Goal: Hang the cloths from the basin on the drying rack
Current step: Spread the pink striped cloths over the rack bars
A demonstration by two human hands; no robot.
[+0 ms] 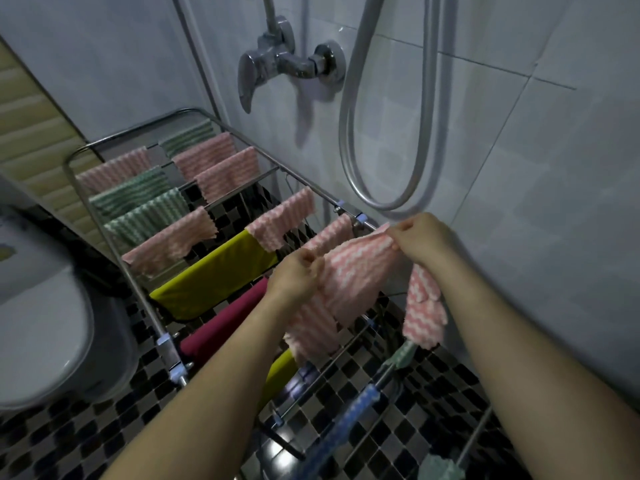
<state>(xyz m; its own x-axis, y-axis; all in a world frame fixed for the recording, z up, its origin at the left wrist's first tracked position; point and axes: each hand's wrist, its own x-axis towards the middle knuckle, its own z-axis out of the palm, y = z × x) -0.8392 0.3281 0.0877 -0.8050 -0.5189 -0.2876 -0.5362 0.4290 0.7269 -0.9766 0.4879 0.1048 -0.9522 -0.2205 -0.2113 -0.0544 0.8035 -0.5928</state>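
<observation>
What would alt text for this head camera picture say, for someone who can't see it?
Two bare hands, left hand and right hand, stretch a pink striped cloth over a metal drying rack already hung with pink, green, yellow and maroon cloths, in a tiled bathroom beneath a shower tap.

Dim bathroom, pale grey glazed wall tiles (519, 133) at right and far, chrome shower mixer tap (284, 64) on the far wall, grey looped shower hose (388, 133) beside it, black-and-white mosaic floor (69, 438), white toilet (41, 323) near left, beige ribbed panel (31, 133) far left.
</observation>
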